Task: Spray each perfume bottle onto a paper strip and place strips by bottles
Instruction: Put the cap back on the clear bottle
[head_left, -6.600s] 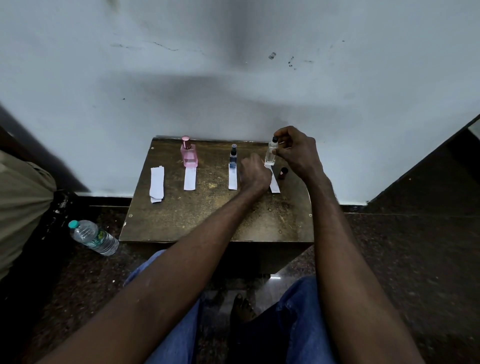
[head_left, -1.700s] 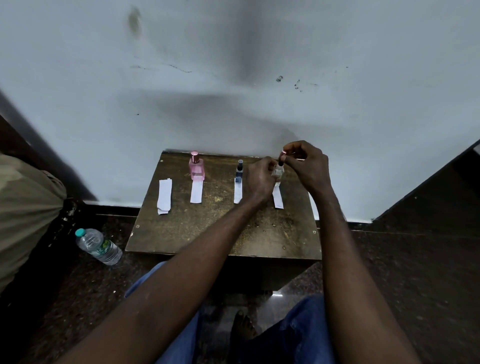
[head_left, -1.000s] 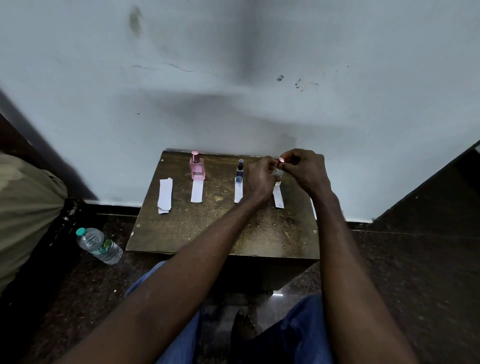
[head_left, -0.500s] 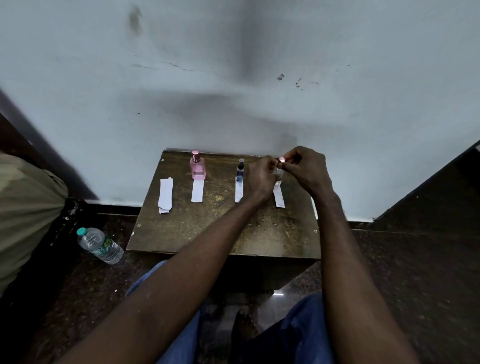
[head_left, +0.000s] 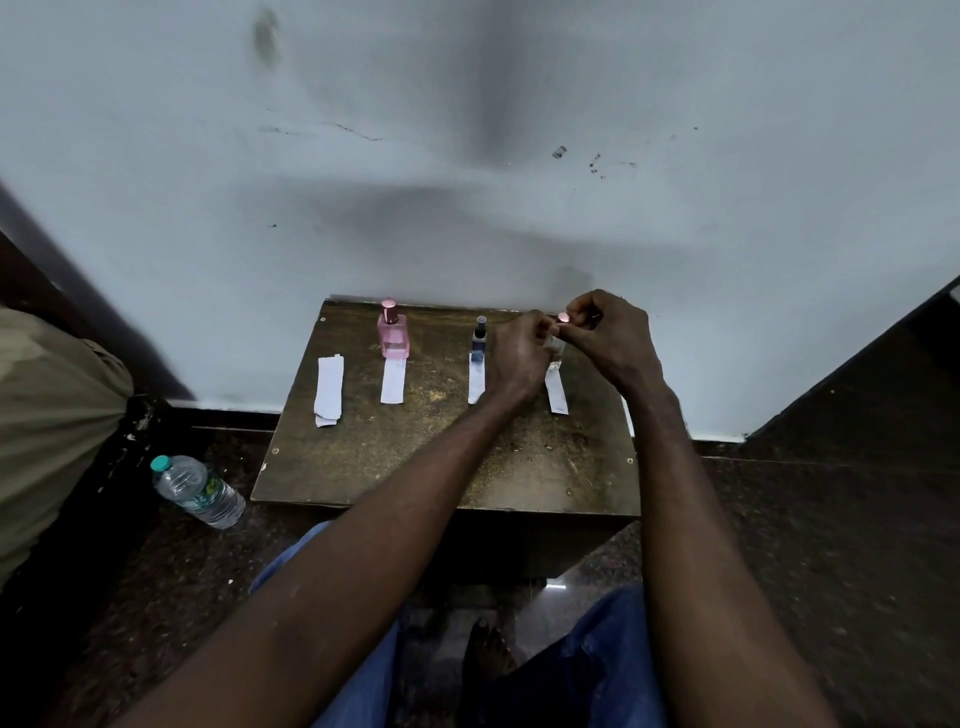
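Note:
On the small brown table (head_left: 415, 457) stand a pink perfume bottle (head_left: 393, 335) and a dark blue bottle (head_left: 479, 339), each with a white paper strip in front: one strip (head_left: 393, 381) by the pink bottle, another strip (head_left: 475, 382) by the blue one. My left hand (head_left: 519, 353) grips a small clear bottle (head_left: 555, 347), mostly hidden between my hands. My right hand (head_left: 605, 338) pinches its pinkish cap (head_left: 563, 317) at the top. A third strip (head_left: 557, 391) lies just below the clear bottle. Spare strips (head_left: 329, 389) lie stacked at the left.
A wall rises directly behind the table. A plastic water bottle (head_left: 200, 491) lies on the dark floor at the left, near a khaki-clothed person's leg (head_left: 47, 415). My knees in blue jeans (head_left: 597, 660) sit below the table's front edge.
Earlier my right hand held the clear bottle raised, its dark cap lying on the table. Now both hands are together at the bottle, the right pinching the cap on top.

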